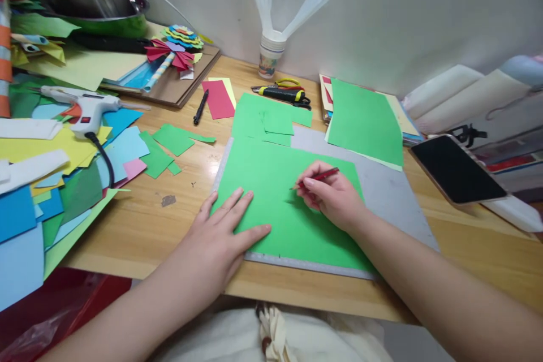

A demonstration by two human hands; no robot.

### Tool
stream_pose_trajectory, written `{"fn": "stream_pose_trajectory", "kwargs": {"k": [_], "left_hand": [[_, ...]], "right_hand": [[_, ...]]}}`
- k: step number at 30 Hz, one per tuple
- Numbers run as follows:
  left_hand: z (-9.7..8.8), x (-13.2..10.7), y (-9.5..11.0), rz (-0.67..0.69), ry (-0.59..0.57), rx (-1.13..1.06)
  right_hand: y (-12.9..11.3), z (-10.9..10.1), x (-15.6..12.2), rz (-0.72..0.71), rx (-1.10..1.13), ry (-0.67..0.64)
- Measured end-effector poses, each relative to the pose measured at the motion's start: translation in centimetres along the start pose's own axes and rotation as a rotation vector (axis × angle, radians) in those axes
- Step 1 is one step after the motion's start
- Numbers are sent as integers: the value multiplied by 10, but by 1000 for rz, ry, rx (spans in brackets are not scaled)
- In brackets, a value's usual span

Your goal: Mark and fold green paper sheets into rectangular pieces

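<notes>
A large green paper sheet (271, 181) lies on a grey cutting mat (390, 203) in front of me. My left hand (227, 226) rests flat on the sheet's left part, fingers spread. In my right hand (328, 195) is a dark red pencil (319, 177), gripped between thumb and fingers. Its tip points left, over the middle of the sheet; whether it touches the paper I cannot tell. Smaller cut green paper pieces (250, 116) lie just beyond the sheet.
Left are a hot glue gun (91, 104), coloured paper scraps (80, 181) and a black pen (201, 107). Behind the mat lie a black-and-yellow utility knife (282, 94) and a paper cup (270, 56) with white sticks. A paper stack (365, 121) and a phone (458, 167) sit right.
</notes>
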State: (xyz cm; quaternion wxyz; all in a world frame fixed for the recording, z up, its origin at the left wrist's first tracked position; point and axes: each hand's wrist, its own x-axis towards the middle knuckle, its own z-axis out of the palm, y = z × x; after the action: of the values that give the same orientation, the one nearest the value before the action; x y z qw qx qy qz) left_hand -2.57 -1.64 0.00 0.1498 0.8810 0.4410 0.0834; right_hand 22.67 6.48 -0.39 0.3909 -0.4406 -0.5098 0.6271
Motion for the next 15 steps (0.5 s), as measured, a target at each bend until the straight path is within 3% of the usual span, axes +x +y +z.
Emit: {"fn": "stream_pose_trajectory", "kwargs": {"k": [8, 15], "left_hand": [[-4, -1, -1, -13, 12, 18], [-4, -3, -1, -17, 32, -3]], "right_hand": [[5, -63, -93, 22, 25, 313], [16, -78, -126, -104, -22, 613]]}}
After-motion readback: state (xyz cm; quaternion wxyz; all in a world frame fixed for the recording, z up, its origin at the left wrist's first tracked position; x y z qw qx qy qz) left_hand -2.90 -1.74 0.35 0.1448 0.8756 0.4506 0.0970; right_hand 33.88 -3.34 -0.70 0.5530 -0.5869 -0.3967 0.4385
